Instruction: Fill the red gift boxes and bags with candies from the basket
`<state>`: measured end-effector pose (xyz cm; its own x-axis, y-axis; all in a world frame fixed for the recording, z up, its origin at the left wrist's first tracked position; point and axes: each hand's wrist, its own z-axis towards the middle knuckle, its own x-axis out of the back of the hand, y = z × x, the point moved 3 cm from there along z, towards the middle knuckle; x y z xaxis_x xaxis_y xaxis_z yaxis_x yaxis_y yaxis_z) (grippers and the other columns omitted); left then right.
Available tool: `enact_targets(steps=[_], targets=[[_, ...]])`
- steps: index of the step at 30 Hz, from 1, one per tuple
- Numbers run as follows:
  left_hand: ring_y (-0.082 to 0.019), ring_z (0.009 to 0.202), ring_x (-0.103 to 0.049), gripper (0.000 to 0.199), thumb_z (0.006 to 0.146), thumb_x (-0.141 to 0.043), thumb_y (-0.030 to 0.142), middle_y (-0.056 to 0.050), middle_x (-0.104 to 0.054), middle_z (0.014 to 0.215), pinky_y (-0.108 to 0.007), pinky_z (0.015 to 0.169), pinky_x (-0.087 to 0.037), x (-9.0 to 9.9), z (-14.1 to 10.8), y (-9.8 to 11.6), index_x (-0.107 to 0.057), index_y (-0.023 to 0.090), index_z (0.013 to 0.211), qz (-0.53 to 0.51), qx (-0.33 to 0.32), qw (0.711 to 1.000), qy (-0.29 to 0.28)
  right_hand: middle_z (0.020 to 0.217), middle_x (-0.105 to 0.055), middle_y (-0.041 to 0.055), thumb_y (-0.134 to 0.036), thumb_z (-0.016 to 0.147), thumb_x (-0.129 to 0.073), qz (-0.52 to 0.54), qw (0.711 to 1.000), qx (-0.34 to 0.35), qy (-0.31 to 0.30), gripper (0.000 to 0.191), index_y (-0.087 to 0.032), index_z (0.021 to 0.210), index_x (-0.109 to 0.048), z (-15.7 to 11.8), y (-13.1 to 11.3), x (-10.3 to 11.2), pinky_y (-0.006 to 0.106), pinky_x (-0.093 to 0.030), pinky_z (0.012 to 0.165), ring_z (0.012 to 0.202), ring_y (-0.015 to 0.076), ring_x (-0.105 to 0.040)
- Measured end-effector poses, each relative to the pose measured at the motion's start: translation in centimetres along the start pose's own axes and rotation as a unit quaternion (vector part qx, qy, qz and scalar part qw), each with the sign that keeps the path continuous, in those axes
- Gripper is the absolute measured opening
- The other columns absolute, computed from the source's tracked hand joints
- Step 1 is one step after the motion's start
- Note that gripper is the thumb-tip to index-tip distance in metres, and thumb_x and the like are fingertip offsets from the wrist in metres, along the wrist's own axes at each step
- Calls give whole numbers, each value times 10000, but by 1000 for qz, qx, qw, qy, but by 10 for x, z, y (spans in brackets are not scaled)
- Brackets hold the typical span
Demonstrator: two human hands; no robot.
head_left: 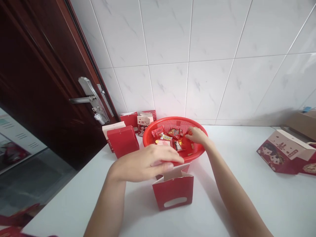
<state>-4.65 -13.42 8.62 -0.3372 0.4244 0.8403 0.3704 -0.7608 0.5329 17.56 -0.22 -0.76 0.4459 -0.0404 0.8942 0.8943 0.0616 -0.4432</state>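
A red plastic basket (145, 140) holds several wrapped snacks and candies. My right hand (197, 135) reaches over its right side, fingers bent down at a red wrapper; whether they grip it is too small to tell. In front of the basket a red paper box (174, 191) stands upright with its top open and an oval cutout low on its near face. Over the back left of this box hovers my left hand (150, 163), palm down, with its fingers stretched out and thumb apart, holding nothing.
Red and white gift boxes (123, 141) stand left of the basket, more (281, 153) at the right beside a cardboard box (302, 123). A tiled wall backs the white table (247, 184). A dark door with a metal handle (84, 99) is at the left.
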Motion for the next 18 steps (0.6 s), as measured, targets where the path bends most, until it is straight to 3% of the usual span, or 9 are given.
enact_targets(steps=[4,7,9,11,12,13,16,18], targets=[[-215,1165,-673,327,1038,-482,353,-80,-720,1280,-341,982,-547,17,0,-27,-691,213,1248,-56,57,986,143,885,-677,66,-213,896,-589,-14,999,18,-33,148,-204,757,-541,-1,-2,-3,289,-356,625,843,213,-619],[-240,1170,-678,366,1003,-500,413,-97,-721,1273,-380,1027,-533,27,13,-66,-682,188,1228,-67,132,969,198,821,-660,51,-212,877,-602,-13,998,28,-48,175,-211,720,-525,-1,-3,-3,287,-359,611,791,204,-621],[-256,1207,-660,383,966,-527,408,-102,-693,1335,-375,1050,-512,26,32,-96,-670,191,1247,-13,211,966,146,830,-666,53,-204,864,-615,-13,998,33,-50,165,-210,719,-536,0,-3,-3,289,-361,615,791,206,-624],[-276,1262,-625,438,920,-573,383,-125,-639,1418,-361,1049,-499,17,53,-124,-626,186,1307,86,294,952,21,872,-682,62,-201,857,-626,-11,998,36,-47,145,-207,731,-556,1,-2,-4,293,-363,623,818,215,-630],[-301,1270,-616,491,881,-619,395,-149,-626,1430,-379,1045,-496,10,62,-136,-607,175,1321,141,333,930,-57,899,-692,68,-202,856,-632,-9,998,37,-46,130,-205,743,-569,1,-2,-4,294,-367,629,839,221,-634],[-349,1252,-623,555,811,-701,396,-193,-638,1400,-417,1028,-503,4,71,-146,-620,141,1298,153,351,920,-87,930,-700,75,-204,858,-636,-7,998,37,-46,114,-202,758,-581,2,-1,-5,293,-373,638,866,227,-638],[-395,1214,-639,834,600,-868,367,-212,-655,1378,-434,964,-534,-12,92,-163,-583,151,1354,150,359,913,-122,1006,-716,90,-213,870,-645,4,998,37,-45,66,-194,818,-609,4,0,-5,287,-395,669,943,240,-643],[-356,1178,-666,797,611,-853,305,-164,-680,1361,-386,934,-548,-18,101,-168,-594,185,1355,132,338,923,-127,996,-723,84,-217,871,-654,13,998,43,-50,59,-194,829,-618,4,0,-6,282,-401,676,954,238,-644]])
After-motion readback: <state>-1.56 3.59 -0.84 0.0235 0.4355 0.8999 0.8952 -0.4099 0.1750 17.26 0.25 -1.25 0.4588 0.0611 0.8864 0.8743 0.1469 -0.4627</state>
